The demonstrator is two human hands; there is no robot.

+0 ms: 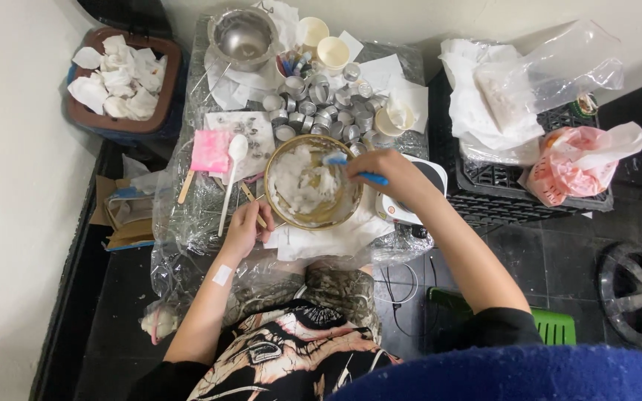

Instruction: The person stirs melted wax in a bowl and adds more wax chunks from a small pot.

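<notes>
The right hand (391,172) has its fingers clamped on a blue tool (357,172), whose tip dips into white stuff inside a gold bowl (312,181) just left of those fingers. The left hand (245,226) rests at the bowl's near-left rim, fingers closed on a wooden stick (253,202). Beyond the left fingers lie a white spoon (232,174) and a pink cloth (210,151). Past the right fingers stands a cluster of small metal cups (321,108) on the plastic-covered counter (187,223).

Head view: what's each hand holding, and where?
Right hand grips the blue-handled tool by its handle, tip in the bowl. Left hand holds a wooden stick by its lower end.
</notes>
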